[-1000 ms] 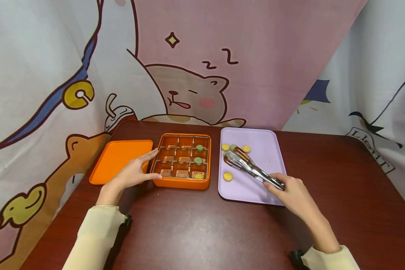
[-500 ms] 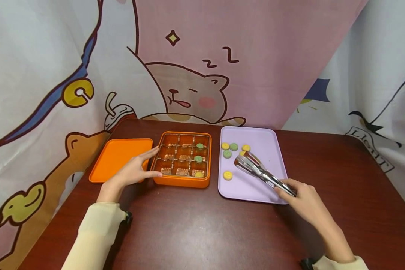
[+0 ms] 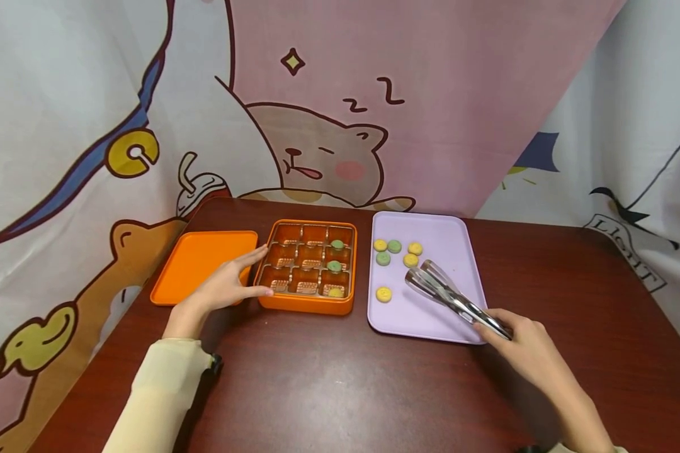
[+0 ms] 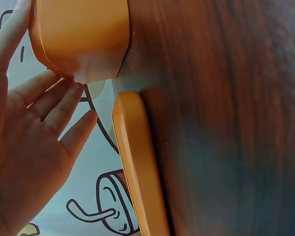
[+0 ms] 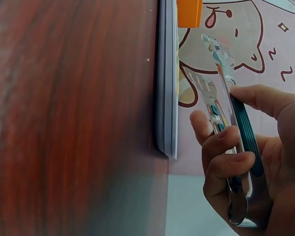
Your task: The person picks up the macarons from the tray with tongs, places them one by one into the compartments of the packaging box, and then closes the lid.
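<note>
The right hand (image 3: 518,346) grips metal tongs (image 3: 466,307) over the lilac tray (image 3: 402,322) at right, whose 6 cookie-like discs (image 3: 383,294), probably light and brittle, suit gentle rim pinches, while the left hand (image 3: 222,289), fingers extended, touches the orange box (image 3: 306,304).

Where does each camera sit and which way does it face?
Head: worn on the head, facing forward and down at the orange box, orange lid and lilac tray; left hand and right hand show.
Left wrist: worn there, facing along the palm toward box and lid; only the left hand shows.
Right wrist: worn there, facing along the tongs toward the backdrop, tray edge alongside; only the right hand shows.
Head and right wrist share tongs, tray and right hand.
</note>
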Demonstrator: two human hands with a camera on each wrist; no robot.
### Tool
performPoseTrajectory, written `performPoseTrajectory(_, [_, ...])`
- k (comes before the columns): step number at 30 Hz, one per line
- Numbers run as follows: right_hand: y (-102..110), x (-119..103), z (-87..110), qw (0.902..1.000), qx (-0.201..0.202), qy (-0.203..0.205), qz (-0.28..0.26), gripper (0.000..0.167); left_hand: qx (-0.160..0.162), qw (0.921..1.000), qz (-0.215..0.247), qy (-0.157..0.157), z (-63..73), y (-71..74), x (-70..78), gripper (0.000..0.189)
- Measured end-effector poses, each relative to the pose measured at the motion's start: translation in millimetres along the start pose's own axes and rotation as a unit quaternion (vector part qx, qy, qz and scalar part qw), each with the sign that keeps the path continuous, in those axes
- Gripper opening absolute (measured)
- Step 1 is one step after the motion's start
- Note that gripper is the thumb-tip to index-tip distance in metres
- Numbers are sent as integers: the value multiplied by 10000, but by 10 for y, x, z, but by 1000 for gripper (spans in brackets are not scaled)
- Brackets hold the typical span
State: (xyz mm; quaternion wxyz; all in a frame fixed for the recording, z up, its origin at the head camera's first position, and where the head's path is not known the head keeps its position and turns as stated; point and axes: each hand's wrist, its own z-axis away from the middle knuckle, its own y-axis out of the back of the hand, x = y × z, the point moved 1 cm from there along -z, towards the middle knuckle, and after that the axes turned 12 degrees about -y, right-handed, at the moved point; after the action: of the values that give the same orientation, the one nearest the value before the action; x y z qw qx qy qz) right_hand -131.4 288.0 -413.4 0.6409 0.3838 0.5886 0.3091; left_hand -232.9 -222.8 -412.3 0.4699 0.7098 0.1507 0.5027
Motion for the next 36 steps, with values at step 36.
performPoseTrajectory(36, [-105, -68, -14, 9922, -1205, 314, -106, 42, 30, 10000, 35, -38, 9, -17, -19, 98])
